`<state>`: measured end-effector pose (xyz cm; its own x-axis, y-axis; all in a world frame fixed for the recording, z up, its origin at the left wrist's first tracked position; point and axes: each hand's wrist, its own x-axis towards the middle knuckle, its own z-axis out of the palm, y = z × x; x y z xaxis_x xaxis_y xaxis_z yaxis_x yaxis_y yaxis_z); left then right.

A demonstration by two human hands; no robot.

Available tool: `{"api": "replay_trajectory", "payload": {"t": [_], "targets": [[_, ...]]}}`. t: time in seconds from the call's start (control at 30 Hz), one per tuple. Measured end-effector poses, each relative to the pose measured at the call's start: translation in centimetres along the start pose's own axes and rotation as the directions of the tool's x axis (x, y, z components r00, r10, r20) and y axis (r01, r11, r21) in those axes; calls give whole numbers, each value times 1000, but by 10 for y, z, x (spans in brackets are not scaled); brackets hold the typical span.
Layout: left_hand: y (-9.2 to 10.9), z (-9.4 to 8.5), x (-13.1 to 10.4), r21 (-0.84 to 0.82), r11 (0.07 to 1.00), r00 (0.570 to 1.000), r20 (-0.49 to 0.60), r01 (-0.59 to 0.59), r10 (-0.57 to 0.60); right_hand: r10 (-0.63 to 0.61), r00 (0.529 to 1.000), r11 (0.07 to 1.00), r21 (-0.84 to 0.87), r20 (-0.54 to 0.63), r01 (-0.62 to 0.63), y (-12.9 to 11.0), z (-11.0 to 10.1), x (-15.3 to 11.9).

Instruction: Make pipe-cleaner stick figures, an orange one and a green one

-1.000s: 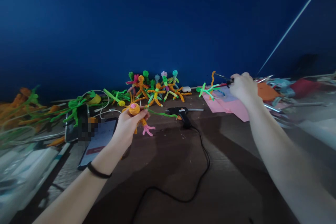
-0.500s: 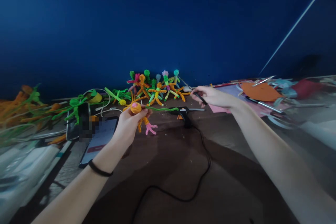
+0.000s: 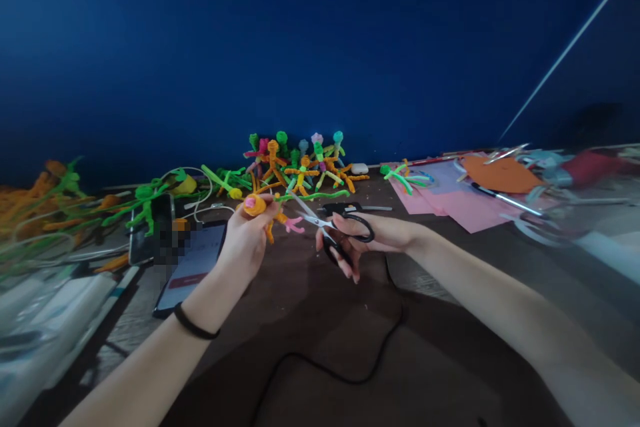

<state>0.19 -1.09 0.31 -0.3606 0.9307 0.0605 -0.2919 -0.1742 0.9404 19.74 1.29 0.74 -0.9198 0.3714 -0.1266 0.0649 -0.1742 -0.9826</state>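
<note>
My left hand (image 3: 250, 230) pinches a small orange pipe-cleaner figure (image 3: 255, 205) with a pink spot on its head and a pink, finger-like end. A long green pipe cleaner (image 3: 325, 195) stretches to the right from near this figure. My right hand (image 3: 347, 243) grips black-handled scissors (image 3: 370, 230), thumb and fingers in the loops. Their blades are spread apart and point left toward the orange figure, close to its pink end. Just behind the right hand lies a black glue gun (image 3: 340, 207), partly covered by that hand and the scissors.
Several pipe-cleaner figures (image 3: 302, 173) stand along the blue wall. A phone (image 3: 193, 267) and green pipe-cleaner pieces (image 3: 145, 197) lie at left. Pink paper (image 3: 470, 213), an orange sheet (image 3: 503, 173) and a pen (image 3: 505, 199) are at right. A black cord (image 3: 345, 381) loops across the table.
My right hand has come left and nearer with the scissors, which are now opened beside the orange figure. The pink end has shifted up slightly. A green figure on the paper has come into view.
</note>
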Motion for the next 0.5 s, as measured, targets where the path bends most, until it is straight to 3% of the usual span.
{"api": "replay_trajectory", "payload": {"t": [0.27,0.5], "targets": [[-9,0,-5,45,998,999,29,-40,39,-152,980,983,86,-126,164,19,13,18],[-11,4,-9,16,999,996,85,32,-34,-209,946,978,-72,-247,197,19,22,18]]}}
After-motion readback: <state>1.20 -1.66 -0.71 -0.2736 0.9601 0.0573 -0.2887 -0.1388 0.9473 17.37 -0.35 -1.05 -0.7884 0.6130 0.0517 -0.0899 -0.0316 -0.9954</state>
